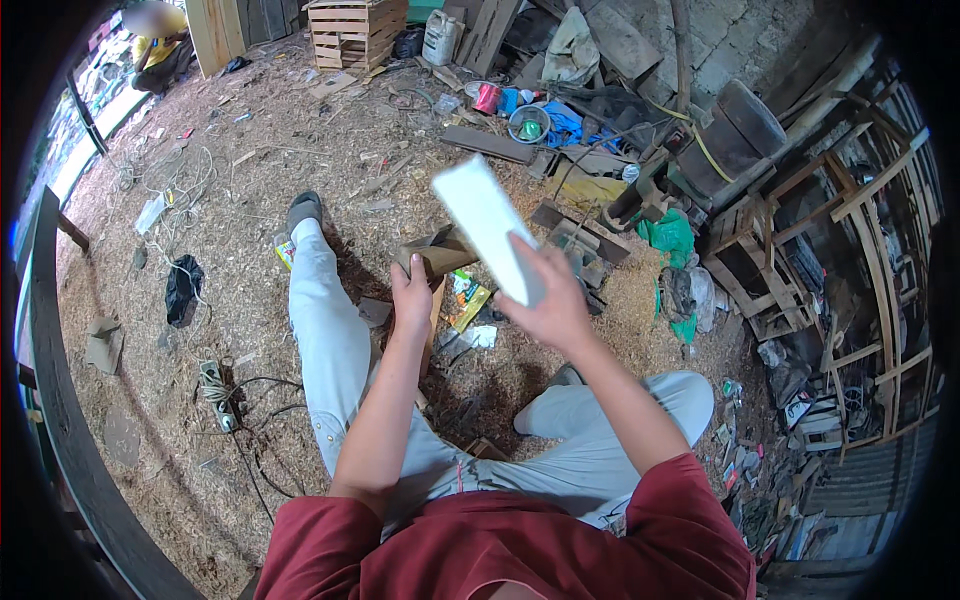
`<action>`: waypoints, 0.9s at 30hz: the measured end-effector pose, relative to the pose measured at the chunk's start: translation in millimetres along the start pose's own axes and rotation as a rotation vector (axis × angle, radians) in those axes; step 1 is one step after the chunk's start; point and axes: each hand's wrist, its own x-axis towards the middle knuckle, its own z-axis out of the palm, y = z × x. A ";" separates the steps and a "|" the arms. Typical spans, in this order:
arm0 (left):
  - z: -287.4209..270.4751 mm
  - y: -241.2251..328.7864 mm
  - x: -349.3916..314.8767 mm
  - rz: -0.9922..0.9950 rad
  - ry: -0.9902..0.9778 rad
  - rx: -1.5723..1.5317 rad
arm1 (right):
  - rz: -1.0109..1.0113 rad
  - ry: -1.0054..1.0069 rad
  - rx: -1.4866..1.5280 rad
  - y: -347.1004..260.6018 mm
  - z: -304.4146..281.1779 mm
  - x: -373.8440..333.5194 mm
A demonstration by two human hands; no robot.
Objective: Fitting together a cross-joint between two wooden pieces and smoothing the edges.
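My right hand [550,300] is closed around the lower end of a flat, white rectangular piece [474,205]. The piece tilts up and away to the left, and glare hides its material. To the left, my left hand [410,290] is closed on a short brown piece that looks like wood [446,258], its thumb pointing up along it. The white piece passes in front of the brown one's right end, so I cannot tell whether they touch. Just below the hands, a yellow and green packet [466,300] lies between my legs.
Shavings cover the ground. A power strip [218,395] with cords lies at left, near a black plastic bag [183,290]. A slatted crate [355,35], a bucket [529,124] and a rusty drum [730,140] stand farther off. Wooden frames [760,260] lean at right. Someone in yellow [160,50] crouches far left.
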 end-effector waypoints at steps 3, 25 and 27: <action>-9.7 -1.4 0.1 -0.017 0.027 -0.036 | -0.128 0.272 0.165 -29.3 -33.2 25.6; 10.7 18.1 -24.9 -0.119 0.064 -0.140 | 0.063 0.237 0.170 7.1 36.1 -38.6; 12.8 21.6 -29.2 -0.147 0.069 -0.124 | 0.086 0.166 0.131 16.0 45.1 -46.8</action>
